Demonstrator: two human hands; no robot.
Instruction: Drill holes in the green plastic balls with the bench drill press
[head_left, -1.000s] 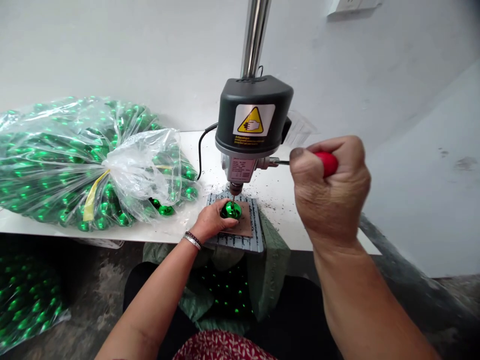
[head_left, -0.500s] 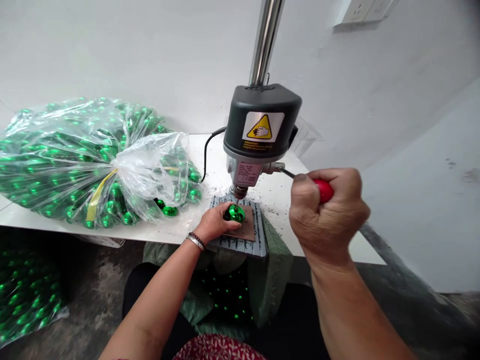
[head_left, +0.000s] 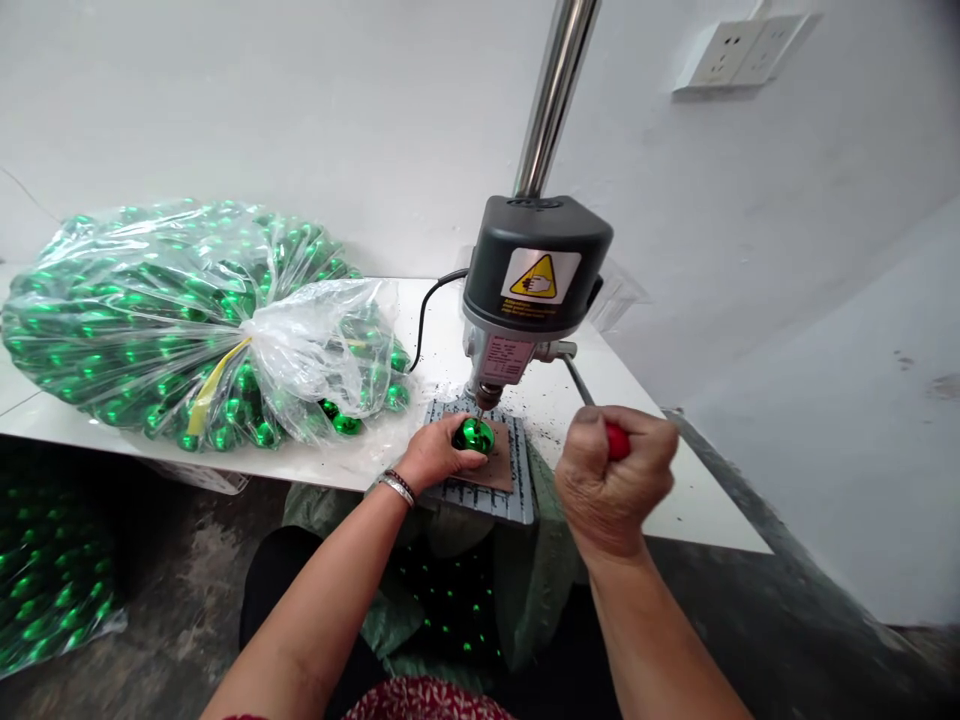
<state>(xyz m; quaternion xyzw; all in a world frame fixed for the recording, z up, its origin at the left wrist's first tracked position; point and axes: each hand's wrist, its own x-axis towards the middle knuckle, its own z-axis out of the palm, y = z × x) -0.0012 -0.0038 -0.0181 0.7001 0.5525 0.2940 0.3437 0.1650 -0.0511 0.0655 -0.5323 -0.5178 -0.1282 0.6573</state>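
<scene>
A shiny green ball (head_left: 474,436) sits on a brown board (head_left: 496,462) under the bench drill press (head_left: 536,265). My left hand (head_left: 437,452) grips the ball from its left side, thumb in front and fingers behind. The drill bit (head_left: 480,415) points down at the ball's top; I cannot tell how deep it reaches. My right hand (head_left: 613,470) is closed round the red knob (head_left: 618,441) of the drill press's feed lever (head_left: 577,380). Beneath the board lies the grey slotted base (head_left: 523,500), with dark shavings around it.
On the white table (head_left: 675,480), a tied clear bag (head_left: 150,320) of green balls lies at left. Another bag of green balls (head_left: 52,570) rests on the floor at lower left. Below the base hangs an open green sack (head_left: 532,600) with green balls inside. A black cord (head_left: 424,315) runs behind the drill.
My right hand has pulled the feed lever down and toward me. My left hand still holds the ball under the bit. The whole view has shifted slightly.
</scene>
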